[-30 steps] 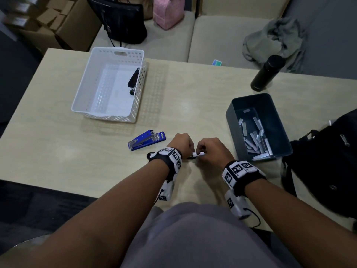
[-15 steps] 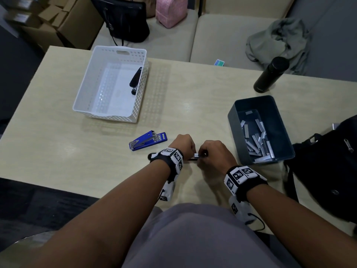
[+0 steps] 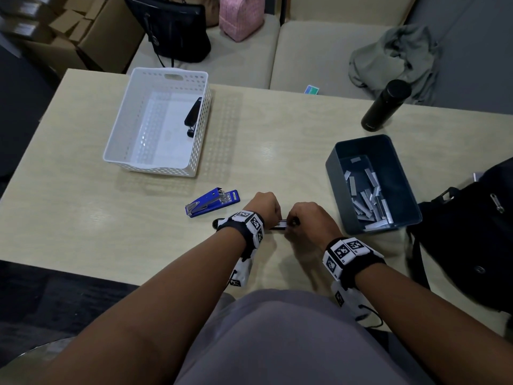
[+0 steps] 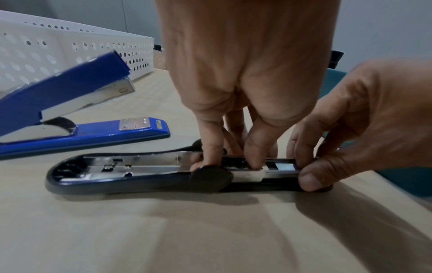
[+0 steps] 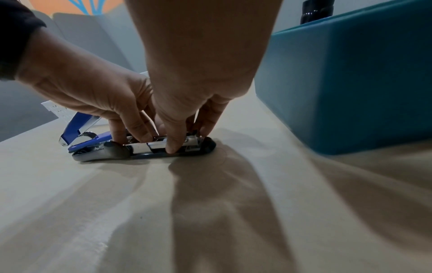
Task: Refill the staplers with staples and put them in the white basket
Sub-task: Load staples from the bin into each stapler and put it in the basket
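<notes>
A dark stapler [image 4: 121, 171] lies opened flat on the table near the front edge, its metal staple channel up. My left hand [image 3: 266, 208] holds its middle, fingers curled down onto the channel [image 4: 254, 162]. My right hand [image 3: 311, 218] pinches the channel's right end between thumb and fingers [image 4: 311, 179]; the same stapler [image 5: 140, 147] shows under both hands in the right wrist view. A blue stapler [image 3: 212, 202] lies just left, its top raised. The white basket [image 3: 130, 126] stands at the back left with a black stapler [image 3: 193, 112] inside. The grey bin [image 3: 402, 168] on the right holds several staple strips [image 3: 369, 201].
A black bottle [image 3: 385, 107] stands at the table's back right. A black bag [image 3: 472, 240] sits at the right edge. Behind the table is a beige sofa with a black handbag [image 3: 177, 34], a pink bag [image 3: 240, 16] and a grey garment [image 3: 394, 56].
Both hands stay on the dark stapler. The right hand has closed in slightly toward the left along the staple channel.
</notes>
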Tool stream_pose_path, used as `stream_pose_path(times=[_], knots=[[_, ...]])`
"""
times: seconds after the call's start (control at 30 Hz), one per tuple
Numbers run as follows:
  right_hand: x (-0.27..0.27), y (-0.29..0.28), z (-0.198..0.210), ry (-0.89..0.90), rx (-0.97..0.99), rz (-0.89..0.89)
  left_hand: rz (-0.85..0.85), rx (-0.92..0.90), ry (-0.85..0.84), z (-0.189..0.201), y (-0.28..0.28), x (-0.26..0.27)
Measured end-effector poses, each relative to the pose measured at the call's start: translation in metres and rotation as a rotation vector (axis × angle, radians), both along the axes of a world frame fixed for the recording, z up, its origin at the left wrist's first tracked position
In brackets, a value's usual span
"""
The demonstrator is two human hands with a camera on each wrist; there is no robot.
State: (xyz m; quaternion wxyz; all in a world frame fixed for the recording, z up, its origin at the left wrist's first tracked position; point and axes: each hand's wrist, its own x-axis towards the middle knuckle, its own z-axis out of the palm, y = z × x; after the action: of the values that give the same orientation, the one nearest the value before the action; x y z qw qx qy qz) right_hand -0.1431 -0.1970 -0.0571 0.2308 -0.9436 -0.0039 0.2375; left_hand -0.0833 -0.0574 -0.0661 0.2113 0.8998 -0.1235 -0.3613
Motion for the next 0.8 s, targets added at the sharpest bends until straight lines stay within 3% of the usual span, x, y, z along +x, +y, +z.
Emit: stream_pose_path(times=[0.13,0.43,0.63,0.8], knots=[[-0.001,-0.002,-0.006,0.028,-0.04,0.019,-0.021,0.017,0.012,-0.002,0.0,0.001],[-0.007,-0.009,0.0,-0.019,0.083,-0.057,-0.144,0.077,0.011,0.002,0.007,0.005],[-0.002,-0.019,0.001,-0.029,0.078,-0.059,-0.558,0.309,-0.26,0.009,0.058,0.001],[0.004,-0.023,0.002,-0.03,0.05,-0.005,-0.661,0.31,-0.381,0.027,0.068,0.001]])
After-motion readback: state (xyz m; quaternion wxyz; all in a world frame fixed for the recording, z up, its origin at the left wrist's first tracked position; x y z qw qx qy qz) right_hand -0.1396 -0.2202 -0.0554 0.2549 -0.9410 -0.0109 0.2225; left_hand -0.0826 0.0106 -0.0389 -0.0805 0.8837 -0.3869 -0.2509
